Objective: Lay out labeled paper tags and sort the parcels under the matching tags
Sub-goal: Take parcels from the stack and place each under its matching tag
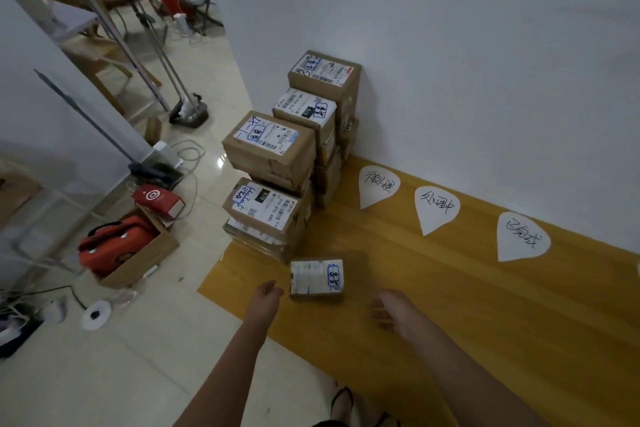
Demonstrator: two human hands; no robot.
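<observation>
Three white drop-shaped paper tags with handwriting lie on the yellow-brown mat along the wall: a left tag, a middle tag and a right tag. Stacks of cardboard parcels with shipping labels stand at the mat's far left corner. One small parcel sits alone on the mat in front of the stacks. My left hand is just left of it, my right hand just right; neither touches it. The left hand's fingers are hidden; the right hand's fingers are curled and empty.
A white wall runs behind the tags. On the tiled floor to the left are an open carton with orange bags, a red box, cables and a mop. My sandalled foot shows at the bottom.
</observation>
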